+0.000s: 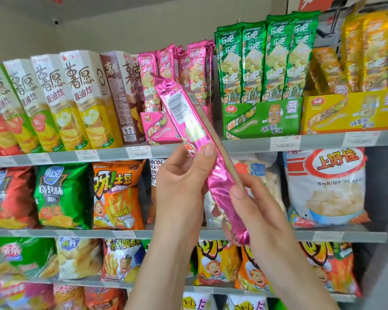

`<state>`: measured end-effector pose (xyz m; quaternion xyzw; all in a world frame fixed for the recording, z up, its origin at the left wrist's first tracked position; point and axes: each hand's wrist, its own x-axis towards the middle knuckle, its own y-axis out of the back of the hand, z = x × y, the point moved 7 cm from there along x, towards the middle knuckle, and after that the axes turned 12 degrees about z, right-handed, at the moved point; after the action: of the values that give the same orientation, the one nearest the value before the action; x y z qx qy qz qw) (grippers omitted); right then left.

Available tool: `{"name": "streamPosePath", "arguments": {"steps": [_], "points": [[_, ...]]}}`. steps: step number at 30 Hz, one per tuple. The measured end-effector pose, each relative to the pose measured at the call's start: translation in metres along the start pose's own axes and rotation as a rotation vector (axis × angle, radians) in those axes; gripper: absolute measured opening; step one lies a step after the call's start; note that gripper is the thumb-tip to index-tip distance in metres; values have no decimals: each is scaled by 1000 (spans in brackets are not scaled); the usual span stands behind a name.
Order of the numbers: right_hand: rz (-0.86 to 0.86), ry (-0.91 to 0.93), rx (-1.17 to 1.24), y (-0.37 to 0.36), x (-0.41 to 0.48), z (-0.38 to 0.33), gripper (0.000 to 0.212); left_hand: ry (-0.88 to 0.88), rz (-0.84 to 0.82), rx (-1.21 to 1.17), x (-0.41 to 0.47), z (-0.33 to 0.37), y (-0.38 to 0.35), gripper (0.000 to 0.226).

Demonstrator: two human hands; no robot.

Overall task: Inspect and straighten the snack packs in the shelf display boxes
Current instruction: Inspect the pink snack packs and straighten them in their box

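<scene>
Pink crinkled foil catches the light on the long, slim snack pack (218, 182) held in the air in front of the shelves. Its long axis runs on a slant. The sealed top end points up and left toward the pink display box (154, 128), and the bottom end hangs low and right, over the middle shelf's front edge. The back faces us, with a pale printed label near the top, and a dull tan strip runs along its right edge.

Both hands clamp it. The left hand (184, 186) grips the middle with its thumb laid across the foil. The right hand (258, 213) grips lower down, thumb on the front and fingers behind, and the two hands sit close together.

Behind it, more pink packs (166, 61) stand upright in the pink box, some leaning. That cardboard box sits at the front edge of the top shelf (244, 143), near the green display box (262, 119) of glossy green packs (267, 59). A yellow display box (349, 113) follows toward the shelf's right end. Bare wall shows above the pink packs, and the held pack touches nothing but the hands.
</scene>
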<state>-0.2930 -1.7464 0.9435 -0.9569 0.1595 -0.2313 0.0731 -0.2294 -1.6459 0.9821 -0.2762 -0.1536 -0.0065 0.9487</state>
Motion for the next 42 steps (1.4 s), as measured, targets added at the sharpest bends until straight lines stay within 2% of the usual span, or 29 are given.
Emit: {"name": "streamPosePath", "arguments": {"steps": [2,4,5,7,11,14,17,19,23,25,27,29,31,35,42], "points": [[-106,-80,154,-2,-3,1,46,-1,64,-60,1,1,3,72],[-147,-142,280,0,-5,3,55,10,41,-121,1,0,3,54],[-147,-149,296,3,-6,5,58,30,28,-146,0,-2,3,46],[-115,-117,241,9,-8,7,58,87,27,-196,-2,-6,3,49],[-46,52,72,15,-15,3,45,93,72,-153,-7,-12,5,49],[50,195,-53,15,-17,-1,55,-4,113,8,-15,-11,8,56],[211,462,-388,19,-17,-8,65,-183,44,216,-21,-8,7,38],[263,619,-555,17,-21,-9,62,-210,36,275,-23,-6,7,34],[238,745,-618,14,-26,-12,54,-204,79,273,-21,1,18,28],[148,662,-499,14,-24,-11,51,-195,111,242,-20,4,24,18],[46,433,-298,13,-21,-6,42,-187,132,224,-19,5,29,16],[3,220,-77,10,-20,0,35,-172,132,185,-19,5,30,14],[-3,109,47,10,-18,7,29,-154,119,165,-19,3,30,10],[46,90,81,12,-14,7,13,-121,57,170,-16,-2,25,15],[178,185,17,18,-4,0,29,-35,-133,205,-21,-22,10,32]]}}
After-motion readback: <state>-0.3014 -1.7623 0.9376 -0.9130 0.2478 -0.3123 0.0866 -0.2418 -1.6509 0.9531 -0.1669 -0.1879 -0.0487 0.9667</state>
